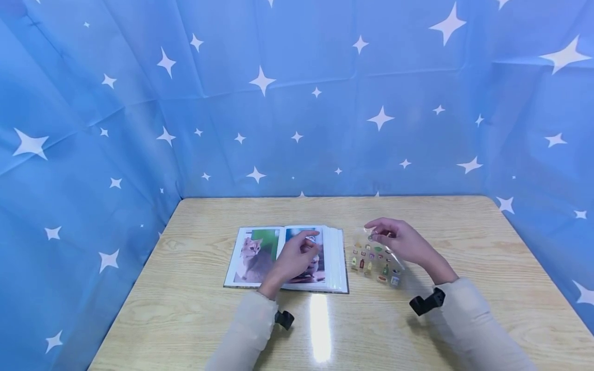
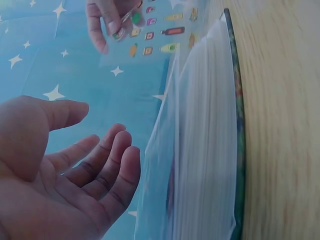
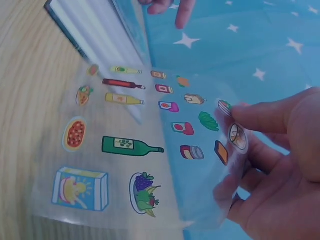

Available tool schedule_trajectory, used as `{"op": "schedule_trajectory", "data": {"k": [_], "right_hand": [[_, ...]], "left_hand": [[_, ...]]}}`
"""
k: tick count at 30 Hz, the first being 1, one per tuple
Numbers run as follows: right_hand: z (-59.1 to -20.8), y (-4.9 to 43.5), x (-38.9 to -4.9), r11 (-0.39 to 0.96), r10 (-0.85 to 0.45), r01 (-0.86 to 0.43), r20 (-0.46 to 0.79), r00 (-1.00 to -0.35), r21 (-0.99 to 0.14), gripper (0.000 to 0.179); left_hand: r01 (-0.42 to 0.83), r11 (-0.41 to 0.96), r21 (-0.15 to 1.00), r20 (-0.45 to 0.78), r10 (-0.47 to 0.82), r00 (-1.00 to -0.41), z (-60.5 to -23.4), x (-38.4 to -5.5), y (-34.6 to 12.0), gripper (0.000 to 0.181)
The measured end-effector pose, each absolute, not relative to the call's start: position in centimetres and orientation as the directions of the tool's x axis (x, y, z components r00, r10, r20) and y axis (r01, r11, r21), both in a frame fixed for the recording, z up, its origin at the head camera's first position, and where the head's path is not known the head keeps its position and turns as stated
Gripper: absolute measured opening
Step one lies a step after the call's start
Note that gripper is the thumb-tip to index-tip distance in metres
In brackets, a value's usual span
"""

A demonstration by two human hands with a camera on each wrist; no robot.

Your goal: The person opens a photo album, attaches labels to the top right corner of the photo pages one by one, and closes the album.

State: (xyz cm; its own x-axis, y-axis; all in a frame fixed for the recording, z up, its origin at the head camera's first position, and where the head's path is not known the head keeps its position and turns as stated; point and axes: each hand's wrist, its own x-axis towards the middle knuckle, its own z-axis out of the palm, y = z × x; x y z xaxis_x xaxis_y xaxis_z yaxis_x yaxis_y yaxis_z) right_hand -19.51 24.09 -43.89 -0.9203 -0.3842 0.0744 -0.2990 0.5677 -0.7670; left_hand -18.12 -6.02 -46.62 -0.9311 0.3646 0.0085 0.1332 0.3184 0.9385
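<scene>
My right hand [image 1: 408, 243] pinches one edge of a clear sticker sheet [image 3: 132, 145] between thumb and fingers. Small food and drink pictures cover the sheet: a green bottle, a cereal box, a plate of fruit. It is tilted up off the table beside the photo album [image 1: 335, 260], which lies spread out on the table. My left hand [image 1: 292, 260] hovers over the album's right page with nothing in it, its fingers loosely bent and thumb apart in the left wrist view. That hand partly hides the right-page photo [image 1: 313, 275]; a cat photo [image 1: 252, 257] fills the left page.
The light wood table [image 1: 195, 319] reaches back to a blue curtain [image 1: 297, 103] with white stars, which also hangs along both sides. A black wrist strap [image 1: 427, 302] sits at the right sleeve and another [image 1: 284, 319] at the left.
</scene>
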Motion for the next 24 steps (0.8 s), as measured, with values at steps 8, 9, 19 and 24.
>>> {"op": "schedule_trajectory", "data": {"k": [8,9,19,24], "right_hand": [[-42.4,23.6,-19.4,0.557,-0.391,-0.308,0.084,-0.916,-0.771,0.030],[-42.2,23.5,-19.3,0.554,-0.389,-0.306,0.084,-0.918,-0.774,0.030],[-41.9,22.0,-19.5,0.363,-0.418,-0.250,0.083,-0.905,-0.898,0.025],[-42.3,21.3,-19.6,0.325,-0.436,-0.240,0.080,-0.897,-0.915,0.022]], "left_hand": [[0.178,0.353,0.918,0.035,0.376,-0.926,-46.2,-18.2,-4.4,0.043],[0.181,0.351,0.919,0.037,0.379,-0.925,-46.1,-18.1,-4.1,0.043],[0.041,0.193,0.980,-0.043,0.416,-0.908,-44.8,-17.9,-1.8,0.044],[-0.025,0.106,0.994,-0.066,0.400,-0.914,-44.8,-18.1,-1.3,0.046]]}}
